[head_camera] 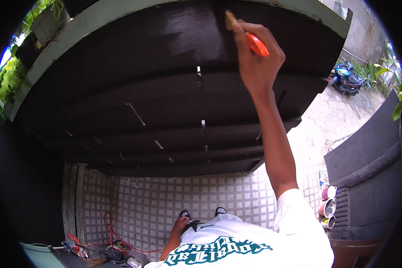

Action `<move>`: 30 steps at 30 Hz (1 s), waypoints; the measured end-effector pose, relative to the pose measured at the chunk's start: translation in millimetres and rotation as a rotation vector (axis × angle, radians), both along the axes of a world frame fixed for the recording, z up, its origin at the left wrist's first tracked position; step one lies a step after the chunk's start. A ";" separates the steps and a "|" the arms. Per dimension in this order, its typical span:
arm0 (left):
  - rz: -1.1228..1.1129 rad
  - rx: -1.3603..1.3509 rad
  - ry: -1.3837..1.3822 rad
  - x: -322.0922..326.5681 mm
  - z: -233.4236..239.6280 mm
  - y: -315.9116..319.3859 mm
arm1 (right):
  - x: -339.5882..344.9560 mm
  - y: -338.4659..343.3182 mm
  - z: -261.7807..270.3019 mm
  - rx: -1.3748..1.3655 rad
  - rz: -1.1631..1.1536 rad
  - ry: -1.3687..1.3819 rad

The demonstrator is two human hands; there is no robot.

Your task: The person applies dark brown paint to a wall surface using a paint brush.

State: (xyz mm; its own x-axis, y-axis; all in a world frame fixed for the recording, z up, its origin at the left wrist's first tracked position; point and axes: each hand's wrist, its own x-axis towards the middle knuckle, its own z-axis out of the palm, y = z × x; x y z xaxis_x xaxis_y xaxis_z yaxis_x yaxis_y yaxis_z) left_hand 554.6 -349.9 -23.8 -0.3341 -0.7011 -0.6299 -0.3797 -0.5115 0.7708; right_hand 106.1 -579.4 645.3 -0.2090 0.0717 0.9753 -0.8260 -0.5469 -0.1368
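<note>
My right hand point(259, 50) is raised high and grips a paintbrush with an orange handle point(257, 44). The brush's pale bristle end point(230, 20) is at the upper part of a dark brown slatted panel point(127, 77). Left of the brush, a patch of the panel shines as if wet point(194, 33). Narrow light gaps or marks show lower on the panel. My left hand point(183, 221) hangs low by my waist, near a black item at my white shirt; whether it holds anything cannot be told.
Several open paint cans point(328, 207) stand on the tiled floor point(187, 194) at the right, beside a dark panel. Red cable point(111, 231) and assorted items lie at lower left. Potted plants point(50, 23) sit beyond the pale top edge. A motorcycle point(346, 77) stands outside, upper right.
</note>
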 end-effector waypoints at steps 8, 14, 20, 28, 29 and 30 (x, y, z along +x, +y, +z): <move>0.079 0.091 -0.012 37.3 31.9 -15.6 | 30.9 8.7 10.3 -0.010 0.073 -0.210; 0.131 0.143 0.098 71.6 15.0 -23.8 | 101.0 -30.7 8.6 0.042 -0.216 0.063; 0.121 0.135 0.170 91.8 16.3 -41.6 | 154.5 -67.1 5.1 0.140 0.316 0.006; -0.015 0.123 -0.133 139.3 27.8 -49.9 | 81.2 -8.5 17.0 0.053 -0.302 -0.133; -0.018 0.122 -0.131 145.1 26.3 -52.9 | 84.8 -4.5 17.8 0.071 -0.527 -0.111; -0.022 0.147 -0.155 152.9 25.4 -52.4 | 94.4 -8.5 18.0 0.093 -0.532 -0.131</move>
State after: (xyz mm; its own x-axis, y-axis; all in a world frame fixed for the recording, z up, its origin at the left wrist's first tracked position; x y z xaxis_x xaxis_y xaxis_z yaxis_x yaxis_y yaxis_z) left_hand 707.5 -402.3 1.6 -0.2391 -0.5913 -0.7702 -0.5000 -0.6049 0.6197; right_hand 200.5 -588.0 663.3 -0.2872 0.1152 0.9509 -0.9579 -0.0399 -0.2844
